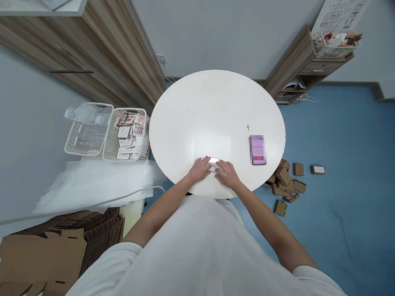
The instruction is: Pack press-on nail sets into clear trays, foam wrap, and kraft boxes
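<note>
At the near side of the white oval table, a small clear plastic case with printed matter in or under it lies flat between my hands. My left hand holds the case's left edge, fingers closed along it. On the opposite edge my right hand has its fingers bent over the case; the thumbs' exact placement is hard to make out. Just beyond the hands, a faint pale sheet or reflection shows on the tabletop. A purple box or phone-like object, blurred out, lies to the right.
Left of the table stand a basket of clear plastic trays and a basket of printed cards. White sheets and stacked flat cardboard are nearer. Small brown boxes lie on the blue floor at right, by a cabinet.
</note>
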### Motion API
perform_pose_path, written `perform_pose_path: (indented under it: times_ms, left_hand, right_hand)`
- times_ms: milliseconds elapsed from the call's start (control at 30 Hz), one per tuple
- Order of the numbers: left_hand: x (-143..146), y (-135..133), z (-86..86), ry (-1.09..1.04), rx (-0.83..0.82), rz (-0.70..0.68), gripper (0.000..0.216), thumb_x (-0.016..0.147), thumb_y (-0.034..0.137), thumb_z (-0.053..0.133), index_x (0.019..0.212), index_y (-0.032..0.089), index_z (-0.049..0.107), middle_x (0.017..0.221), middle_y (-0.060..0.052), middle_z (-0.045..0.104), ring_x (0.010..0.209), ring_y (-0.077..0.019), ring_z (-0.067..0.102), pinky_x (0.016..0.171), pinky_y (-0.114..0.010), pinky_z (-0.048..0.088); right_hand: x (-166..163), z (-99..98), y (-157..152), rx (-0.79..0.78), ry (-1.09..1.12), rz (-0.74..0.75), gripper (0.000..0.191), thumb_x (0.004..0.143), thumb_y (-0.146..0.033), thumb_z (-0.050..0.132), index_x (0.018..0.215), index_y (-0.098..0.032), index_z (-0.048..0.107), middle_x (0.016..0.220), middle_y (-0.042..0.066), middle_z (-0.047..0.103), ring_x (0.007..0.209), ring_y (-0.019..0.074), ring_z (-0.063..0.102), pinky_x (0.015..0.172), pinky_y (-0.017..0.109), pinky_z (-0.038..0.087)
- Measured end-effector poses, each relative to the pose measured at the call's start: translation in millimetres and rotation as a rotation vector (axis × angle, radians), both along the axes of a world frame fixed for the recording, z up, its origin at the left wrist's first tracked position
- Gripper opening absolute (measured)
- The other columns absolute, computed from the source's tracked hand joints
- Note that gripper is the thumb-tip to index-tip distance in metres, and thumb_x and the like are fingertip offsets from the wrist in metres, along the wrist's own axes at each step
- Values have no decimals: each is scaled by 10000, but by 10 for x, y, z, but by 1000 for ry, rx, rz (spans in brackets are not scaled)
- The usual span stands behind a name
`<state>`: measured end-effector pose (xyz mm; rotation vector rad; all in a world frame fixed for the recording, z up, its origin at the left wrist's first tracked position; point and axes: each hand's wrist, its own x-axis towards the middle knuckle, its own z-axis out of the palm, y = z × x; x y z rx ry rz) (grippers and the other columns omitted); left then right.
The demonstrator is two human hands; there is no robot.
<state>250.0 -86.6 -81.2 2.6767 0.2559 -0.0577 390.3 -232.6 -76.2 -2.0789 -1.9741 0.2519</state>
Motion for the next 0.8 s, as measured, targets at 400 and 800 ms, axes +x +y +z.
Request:
perform_pose_path:
  times_ms: [400, 800]
  left_hand:
    - [0, 47, -72, -88, -10, -22, 235, 798, 314, 471, 971, 180, 554, 1291, -126, 428, 1232, -264, 343, 932, -421, 360]
    - [-83, -33, 131, -112, -116, -69, 280, 756, 315, 485, 1001, 182, 509, 1105, -94, 553, 1088, -225, 475, 914, -382, 388]
  right_hand:
    - [121, -46, 215, -156, 70, 57, 248, 789, -290, 529, 1012, -180, 534, 1315, 178, 374, 1201, 297, 361, 917, 514, 326]
    - [-26, 127, 33, -168, 11, 149, 354, 844, -342, 379, 1117, -138, 476, 1245, 162, 468, 1193, 269, 382, 981, 490, 274]
